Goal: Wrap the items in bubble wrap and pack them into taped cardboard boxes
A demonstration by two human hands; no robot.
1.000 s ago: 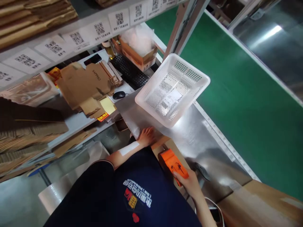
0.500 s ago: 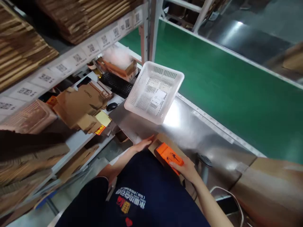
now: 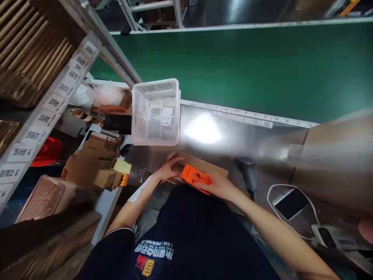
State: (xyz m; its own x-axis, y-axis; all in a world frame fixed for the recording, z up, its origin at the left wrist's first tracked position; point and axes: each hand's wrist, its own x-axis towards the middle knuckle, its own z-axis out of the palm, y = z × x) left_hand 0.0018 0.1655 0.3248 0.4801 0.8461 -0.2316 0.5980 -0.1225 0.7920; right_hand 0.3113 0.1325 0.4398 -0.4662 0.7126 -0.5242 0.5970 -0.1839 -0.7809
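Observation:
My right hand [image 3: 217, 184] is closed around a bright orange box [image 3: 196, 177] with black markings, its thumb lying across the top. Beneath and behind the orange box is a brown cardboard box [image 3: 210, 165], close against my body. My left hand [image 3: 169, 169] is at the cardboard box's left end, its fingers curved over the edge and close to the orange box's left end. Part of the left grip is blurred. A white perforated plastic basket [image 3: 135, 116] with a labelled slip [image 3: 167, 116] in it stands just beyond my left hand.
On the metal table [image 3: 262, 140] are a handheld scanner [image 3: 247, 171] to the right and a phone [image 3: 291, 204] with a white cable. Large cardboard [image 3: 335, 163] borders the right side. Flattened cartons [image 3: 87, 155] and a label-lined shelf [image 3: 54, 102] are at left. A green surface [image 3: 233, 66] runs behind.
The view has turned and shifted right. My right hand still holds the orange box, now more level. My left hand's fingers have gone from stretched flat to curved around the cardboard box's end.

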